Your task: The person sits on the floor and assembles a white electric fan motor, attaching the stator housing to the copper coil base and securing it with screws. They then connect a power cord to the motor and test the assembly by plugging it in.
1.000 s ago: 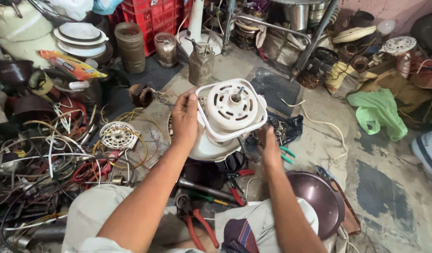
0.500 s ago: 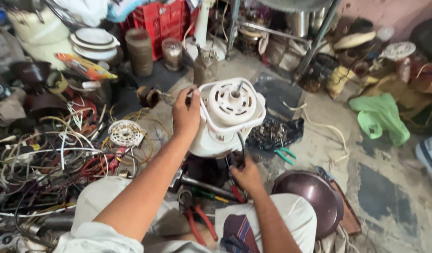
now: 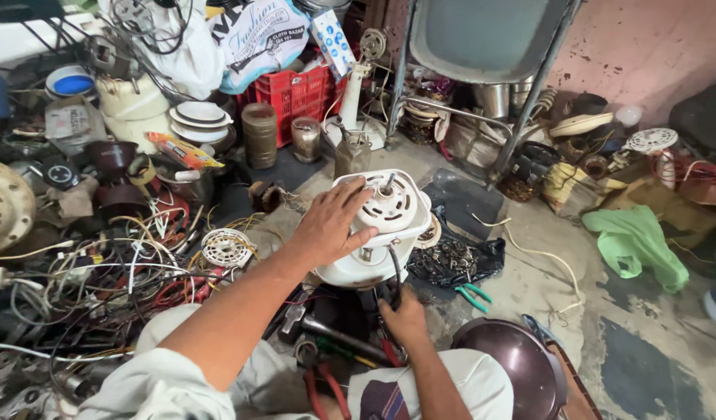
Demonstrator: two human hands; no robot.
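Centre of frame: white motor housing (image 3: 380,229), upright, tilted slightly.

Left hand (image 3: 331,225): laid flat on the vented top of the housing, fingers spread wide and curled over its left edge; steadying contact, no closed grasp.

Right hand (image 3: 402,315): below the housing, lower centre, fist closed around a dark-handled tool (image 3: 394,272) pointing up into the housing underside.

Lower centre, beside the right hand: red-handled pliers (image 3: 323,385). Lower right: brown dome cover (image 3: 513,362). Left: tangled wires (image 3: 101,288).
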